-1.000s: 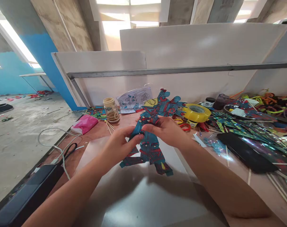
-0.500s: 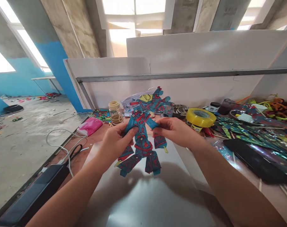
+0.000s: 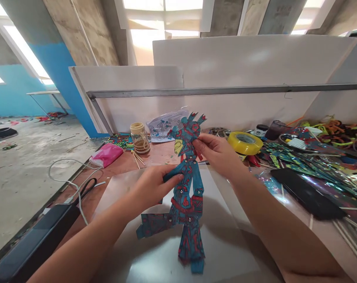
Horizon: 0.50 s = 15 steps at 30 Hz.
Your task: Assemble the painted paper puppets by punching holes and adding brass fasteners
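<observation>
A jointed shadow puppet [image 3: 185, 200], teal with red and dark patterns, hangs upright between my hands above a pale board [image 3: 113, 196]. Small round fasteners show at its joints. My left hand [image 3: 157, 182] is closed on the puppet's upper body at the left arm, thumb in front. With thumb and fingers, my right hand [image 3: 215, 151] pinches the edge of the puppet's head [image 3: 191, 129], which has red-tipped spikes and a yellow patch beside it. One leg sticks out to the left; the other points down. The puppet's left forearm is mostly hidden behind my left hand.
Behind stand a jar wrapped with cord [image 3: 140, 139] and a line drawing in plastic [image 3: 163, 125]. Yellow tape [image 3: 245, 143], a black case [image 3: 308, 192] and patterned strips [image 3: 302, 161] lie right. A pink packet [image 3: 107, 154], white cable [image 3: 78, 188] and black power bank [image 3: 37, 236] lie left.
My right hand has moved from the puppet's right arm up to its head. The head has swung more upright, the right arm now hangs down, and the legs have spread and dropped lower.
</observation>
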Each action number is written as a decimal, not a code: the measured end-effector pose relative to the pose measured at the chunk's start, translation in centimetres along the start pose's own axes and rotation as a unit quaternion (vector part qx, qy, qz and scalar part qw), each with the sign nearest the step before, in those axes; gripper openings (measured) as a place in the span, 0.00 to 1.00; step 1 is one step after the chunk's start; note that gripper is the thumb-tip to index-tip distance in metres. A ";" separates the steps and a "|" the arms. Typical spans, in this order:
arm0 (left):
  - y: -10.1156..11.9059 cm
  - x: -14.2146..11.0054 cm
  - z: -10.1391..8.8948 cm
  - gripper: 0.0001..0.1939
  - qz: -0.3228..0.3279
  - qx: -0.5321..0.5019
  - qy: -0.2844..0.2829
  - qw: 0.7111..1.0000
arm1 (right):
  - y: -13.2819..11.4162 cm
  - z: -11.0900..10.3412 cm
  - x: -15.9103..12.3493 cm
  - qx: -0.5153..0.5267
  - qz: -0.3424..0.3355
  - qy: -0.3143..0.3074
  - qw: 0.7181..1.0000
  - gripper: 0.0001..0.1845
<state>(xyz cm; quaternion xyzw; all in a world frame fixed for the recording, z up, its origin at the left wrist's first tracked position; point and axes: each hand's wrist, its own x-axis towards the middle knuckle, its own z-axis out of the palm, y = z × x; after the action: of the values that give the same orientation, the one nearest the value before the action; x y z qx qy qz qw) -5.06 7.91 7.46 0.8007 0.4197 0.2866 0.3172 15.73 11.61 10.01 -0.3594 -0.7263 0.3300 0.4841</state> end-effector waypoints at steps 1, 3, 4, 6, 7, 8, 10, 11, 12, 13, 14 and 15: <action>-0.1 0.0 0.1 0.14 0.000 0.000 -0.001 1.000 | 0.0 0.1 0.0 0.022 0.006 -0.006 1.000 0.22; -0.1 0.0 0.1 0.14 -0.009 -0.008 0.011 1.000 | 0.0 0.2 0.1 0.076 0.030 -0.025 0.996 0.28; -0.1 0.1 0.1 0.14 -0.013 -0.018 0.022 1.000 | 0.0 0.1 0.1 0.095 0.043 -0.038 0.994 0.31; 0.0 0.1 -0.1 0.15 -0.019 -0.038 0.048 0.998 | 0.1 0.1 0.1 0.102 0.052 -0.068 0.991 0.33; 0.1 0.2 -0.2 0.15 -0.020 -0.045 0.059 0.997 | 0.2 0.1 0.1 0.095 0.048 -0.085 0.991 0.29; 0.1 0.2 -0.2 0.15 -0.021 -0.049 0.067 0.996 | 0.2 0.1 0.1 0.087 0.041 -0.102 0.990 0.25; 0.1 0.2 -0.3 0.15 -0.023 -0.051 0.074 0.996 | 0.4 0.2 0.1 0.073 0.030 -0.132 0.988 0.17; 0.1 0.2 -0.3 0.14 -0.023 -0.050 0.076 0.996 | 0.4 0.3 0.1 0.067 0.030 -0.140 0.987 0.15; 0.0 0.2 -0.3 0.15 -0.021 -0.050 0.080 0.995 | 0.4 0.3 0.1 0.061 0.032 -0.139 0.988 0.14; 0.0 0.2 -0.3 0.15 -0.020 -0.051 0.084 0.995 | 0.3 0.4 0.1 0.051 0.034 -0.129 0.990 0.13; -0.1 0.2 -0.4 0.15 -0.020 -0.054 0.089 0.994 | 0.2 0.3 0.1 0.037 0.037 -0.112 0.992 0.12; -0.1 0.2 -0.4 0.14 -0.022 -0.059 0.097 0.993 | 0.2 0.3 0.0 0.022 0.040 -0.093 0.995 0.12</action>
<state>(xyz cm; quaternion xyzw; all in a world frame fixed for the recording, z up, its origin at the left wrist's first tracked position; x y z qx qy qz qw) -5.33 8.26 7.65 0.7396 0.4482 0.3802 0.3281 15.49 11.70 9.80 -0.3457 -0.7456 0.3967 0.4088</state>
